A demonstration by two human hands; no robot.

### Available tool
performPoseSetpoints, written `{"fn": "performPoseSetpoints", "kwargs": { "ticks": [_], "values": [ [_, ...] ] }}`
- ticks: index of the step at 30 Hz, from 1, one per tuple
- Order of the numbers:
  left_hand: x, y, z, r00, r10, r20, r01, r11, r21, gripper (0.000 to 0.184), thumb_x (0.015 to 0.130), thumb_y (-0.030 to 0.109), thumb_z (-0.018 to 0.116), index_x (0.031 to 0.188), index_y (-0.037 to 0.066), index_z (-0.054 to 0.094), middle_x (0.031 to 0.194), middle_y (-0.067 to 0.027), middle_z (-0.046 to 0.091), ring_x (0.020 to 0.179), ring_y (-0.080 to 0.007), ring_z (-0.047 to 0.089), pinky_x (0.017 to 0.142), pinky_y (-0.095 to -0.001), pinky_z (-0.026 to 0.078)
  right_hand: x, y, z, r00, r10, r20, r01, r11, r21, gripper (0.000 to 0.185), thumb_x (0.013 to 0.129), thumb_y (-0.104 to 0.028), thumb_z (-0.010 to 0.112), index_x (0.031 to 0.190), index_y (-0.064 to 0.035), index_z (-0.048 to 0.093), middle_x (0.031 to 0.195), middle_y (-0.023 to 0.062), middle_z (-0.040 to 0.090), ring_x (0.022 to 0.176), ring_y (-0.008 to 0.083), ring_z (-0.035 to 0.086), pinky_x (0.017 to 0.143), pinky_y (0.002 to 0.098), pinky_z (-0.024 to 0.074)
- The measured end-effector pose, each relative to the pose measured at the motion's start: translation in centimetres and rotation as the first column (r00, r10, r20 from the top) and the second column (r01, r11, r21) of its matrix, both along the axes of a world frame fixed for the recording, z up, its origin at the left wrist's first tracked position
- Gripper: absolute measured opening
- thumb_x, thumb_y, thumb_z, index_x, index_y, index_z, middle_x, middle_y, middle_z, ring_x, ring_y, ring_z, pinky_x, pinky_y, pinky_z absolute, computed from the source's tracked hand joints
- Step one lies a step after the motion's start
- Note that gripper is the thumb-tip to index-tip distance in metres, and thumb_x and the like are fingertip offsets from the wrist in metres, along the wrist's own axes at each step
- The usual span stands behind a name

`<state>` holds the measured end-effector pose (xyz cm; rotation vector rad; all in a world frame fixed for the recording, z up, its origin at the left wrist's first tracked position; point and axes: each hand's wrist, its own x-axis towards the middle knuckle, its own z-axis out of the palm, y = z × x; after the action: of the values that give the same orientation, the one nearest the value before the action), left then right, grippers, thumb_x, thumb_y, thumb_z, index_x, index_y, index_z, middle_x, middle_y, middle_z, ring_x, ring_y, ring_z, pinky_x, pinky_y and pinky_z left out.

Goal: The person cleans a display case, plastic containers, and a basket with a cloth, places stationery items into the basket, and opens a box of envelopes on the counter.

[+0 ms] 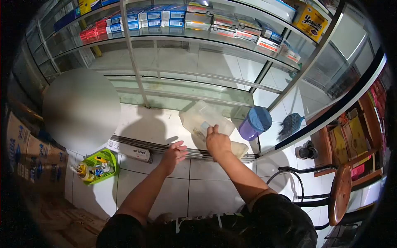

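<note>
A translucent plastic container (206,115) lies on the white bottom board (136,120) of the glass display case. My right hand (218,142) reaches over its near part, fingers closed around something small and pale that I cannot make out. To the left, my left hand (175,156) hovers above the case's front rail with its fingers apart and nothing in them. Just right of the container stands a purple tub with a blue lid (255,123).
Boxed goods (161,16) line the glass shelf above. On the floor are a green basket (97,166), a long white box (129,150), cartons (31,153) at left, a stool (340,195), a brush (290,124) and dark shoes (306,152). A blurred round patch hides the left side.
</note>
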<state>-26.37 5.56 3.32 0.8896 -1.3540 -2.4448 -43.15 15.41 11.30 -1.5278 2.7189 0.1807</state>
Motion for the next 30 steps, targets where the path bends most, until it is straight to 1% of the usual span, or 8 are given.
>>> {"fn": "performPoseSetpoints", "kwargs": {
  "ticks": [5,9,16,18,22,25,28,30],
  "values": [
    [0.2,0.0,0.8,0.994,0.105,0.014,-0.105,0.994,-0.036,0.058,0.075,0.030,0.059,0.125,0.013,0.035,0.119,-0.0110,0.044,0.103,-0.0213,0.049,0.090,-0.0367,0.038,-4.6,0.9,-1.3,0.985,-0.165,-0.057,0.161,0.985,-0.066,0.023,0.082,-0.014,0.040,0.100,-0.0015,0.047,0.112,0.0214,0.049,0.074,0.0292,0.063,0.062,0.0378,0.0511],
    [0.6,-0.3,1.8,0.989,0.141,-0.045,-0.143,0.989,-0.032,0.056,0.076,0.029,0.058,0.125,0.013,0.035,0.118,-0.0112,0.045,0.102,-0.0210,0.050,0.089,-0.0361,0.038,-6.0,1.1,-0.3,0.984,-0.179,-0.025,0.179,0.984,0.012,0.035,0.082,-0.013,0.040,0.115,0.0001,0.043,0.125,0.0256,0.039,0.074,0.0268,0.064,0.062,0.0345,0.0518],
    [0.6,-1.2,0.7,0.981,0.173,-0.088,-0.176,0.984,-0.018,0.047,0.083,0.030,0.051,0.124,0.014,0.036,0.116,-0.0085,0.046,0.100,-0.0198,0.051,0.088,-0.0347,0.038,-4.8,0.7,-1.8,0.987,-0.151,0.064,0.155,0.986,-0.068,0.044,0.082,-0.023,0.043,0.122,-0.0035,0.041,0.132,0.0189,0.034,0.087,0.0295,0.061,0.072,0.0384,0.0497],
    [0.9,-1.1,0.4,0.985,0.149,-0.091,-0.153,0.987,-0.042,0.043,0.085,0.030,0.048,0.124,0.015,0.037,0.115,-0.0061,0.047,0.100,-0.0185,0.051,0.088,-0.0339,0.038,-3.9,0.7,0.9,0.988,-0.137,0.076,0.142,0.988,-0.055,0.048,0.081,-0.027,0.045,0.124,-0.0062,0.041,0.134,0.0153,0.033,0.094,0.0285,0.059,0.076,0.0391,0.0483],
    [1.2,-0.8,0.1,0.981,0.156,-0.118,-0.162,0.986,-0.047,0.039,0.084,0.028,0.051,0.120,0.016,0.042,0.113,-0.0024,0.049,0.098,-0.0148,0.052,0.083,-0.0294,0.039,-6.2,1.4,-1.4,0.996,-0.041,0.085,0.052,0.991,-0.126,0.049,0.081,-0.034,0.047,0.125,-0.0107,0.043,0.130,0.0139,0.040,0.094,0.0286,0.058,0.076,0.0383,0.0481],
    [1.2,-1.5,-0.1,0.959,0.252,-0.127,-0.261,0.963,-0.061,0.041,0.081,0.021,0.055,0.119,0.013,0.043,0.108,-0.0040,0.051,0.090,-0.0124,0.054,0.075,-0.0258,0.042,-3.7,0.3,0.1,0.997,-0.021,0.075,0.045,0.942,-0.334,0.048,0.081,-0.040,0.051,0.117,-0.0082,0.049,0.123,0.0158,0.046,0.090,0.0332,0.058,0.073,0.0409,0.0475],
    [0.5,-2.3,-1.3,0.910,0.381,-0.162,-0.394,0.917,-0.059,0.043,0.078,0.015,0.058,0.118,0.009,0.043,0.099,-0.0048,0.053,0.080,-0.0109,0.054,0.065,-0.0234,0.042,-1.2,-0.4,1.2,0.975,0.134,0.174,-0.038,0.882,-0.469,0.038,0.082,-0.037,0.050,0.106,-0.0075,0.056,0.101,0.0186,0.058,0.077,0.0331,0.060,0.065,0.0406,0.0480],
    [1.2,-3.4,-1.8,0.811,0.541,-0.223,-0.560,0.828,-0.027,0.043,0.076,0.011,0.058,0.116,0.006,0.044,0.087,-0.0048,0.056,0.070,-0.0103,0.054,0.057,-0.0224,0.040,0.9,-0.6,0.0,0.938,0.214,0.271,-0.102,0.921,-0.375,0.036,0.082,-0.037,0.052,0.101,-0.0073,0.058,0.090,0.0176,0.059,0.071,0.0335,0.059,0.062,0.0407,0.0475]
  ]
}}
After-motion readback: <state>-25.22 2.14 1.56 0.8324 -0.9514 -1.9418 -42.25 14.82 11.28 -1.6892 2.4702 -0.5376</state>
